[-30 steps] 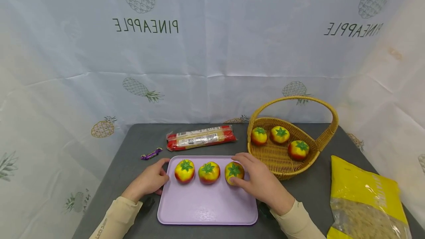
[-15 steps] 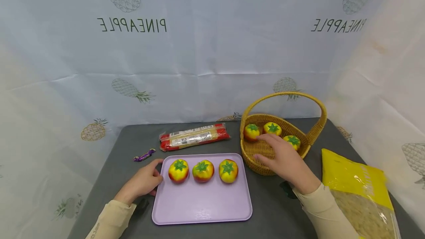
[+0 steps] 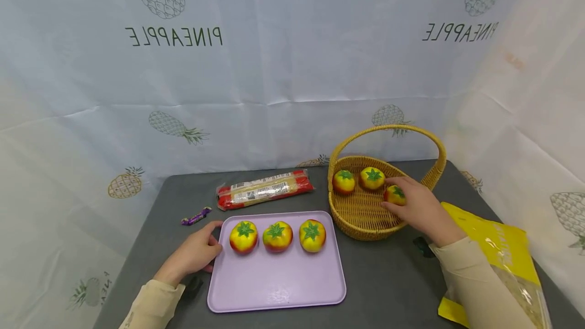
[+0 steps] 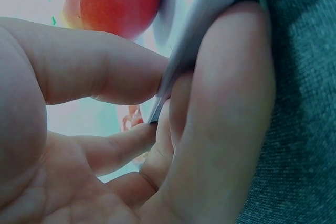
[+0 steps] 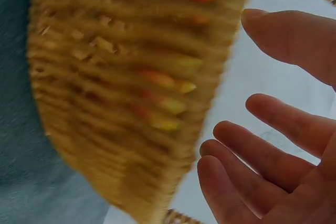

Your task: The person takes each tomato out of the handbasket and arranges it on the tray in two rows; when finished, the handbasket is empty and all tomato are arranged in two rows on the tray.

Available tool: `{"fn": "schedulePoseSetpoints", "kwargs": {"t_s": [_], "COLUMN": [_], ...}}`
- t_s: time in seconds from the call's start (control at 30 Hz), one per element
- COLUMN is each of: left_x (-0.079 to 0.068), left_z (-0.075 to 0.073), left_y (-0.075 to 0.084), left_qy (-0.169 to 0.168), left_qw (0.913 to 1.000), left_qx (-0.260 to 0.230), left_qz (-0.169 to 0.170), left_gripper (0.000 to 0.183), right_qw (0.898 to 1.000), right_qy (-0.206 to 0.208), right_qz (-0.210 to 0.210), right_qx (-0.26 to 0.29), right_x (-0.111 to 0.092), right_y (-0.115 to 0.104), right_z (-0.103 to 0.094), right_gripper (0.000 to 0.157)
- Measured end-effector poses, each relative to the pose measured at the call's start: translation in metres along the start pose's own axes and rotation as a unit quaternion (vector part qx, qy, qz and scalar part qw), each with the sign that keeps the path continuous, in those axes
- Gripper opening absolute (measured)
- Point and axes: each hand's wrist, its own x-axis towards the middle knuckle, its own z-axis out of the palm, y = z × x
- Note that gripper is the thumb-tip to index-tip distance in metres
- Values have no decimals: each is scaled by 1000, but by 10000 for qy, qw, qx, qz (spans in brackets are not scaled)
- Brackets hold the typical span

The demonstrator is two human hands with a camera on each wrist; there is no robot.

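Observation:
My left hand pinches the left edge of a lilac tray; the left wrist view shows the thumb over the rim and fingers beneath. Three yellow-red fruits with green star-shaped caps, the middle one among them, lie in a row on the tray's far half. My right hand reaches over the wicker basket, thumb and fingers spread either side of the right-hand fruit. In the right wrist view its fingers are apart, above the basket rim. Two more such fruits, one at the left, sit farther back in the basket.
A red-and-clear pack of noodles lies behind the tray, and a purple wrapped candy to its left. A yellow bag lies at the right, partly under the right sleeve. The basket's tall handle arches over it.
My right hand let go of the tray's right fruit, moved to the basket and then across to its right-hand fruit. The left hand stays at the tray edge. The view shifted slightly.

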Motion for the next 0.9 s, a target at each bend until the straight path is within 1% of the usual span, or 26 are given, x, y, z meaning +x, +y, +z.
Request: {"fn": "schedulePoseSetpoints", "kwargs": {"t_s": [0.2, 0.37, 0.6, 0.77, 0.9], "left_x": [0, 0, -1, -2, -1], "left_z": [0, 0, 0, 0, 0], "left_y": [1, 2, 5, 5, 5], "left_qy": [31, 57, 87, 53, 18], "left_qw": [10000, 10000, 9999, 10000, 9998], "left_qx": [-19, -27, -28, -27, 14], "left_qz": [32, 45, 45, -78, -195], "left_gripper": [70, 70, 70, 71, 72], "right_qw": [9999, 9997, 9992, 9989, 9989], "right_qy": [-30, -145, -260, -326, -292], "right_qz": [58, 200, 211, 239, 229], "right_qx": [-76, -78, -225, -244, -277], "right_x": [4, 6, 9, 11, 11], "right_y": [13, 17, 21, 22, 22], "right_z": [3, 2, 4, 9, 10], "right_gripper": [66, 69, 70, 71, 67]}}
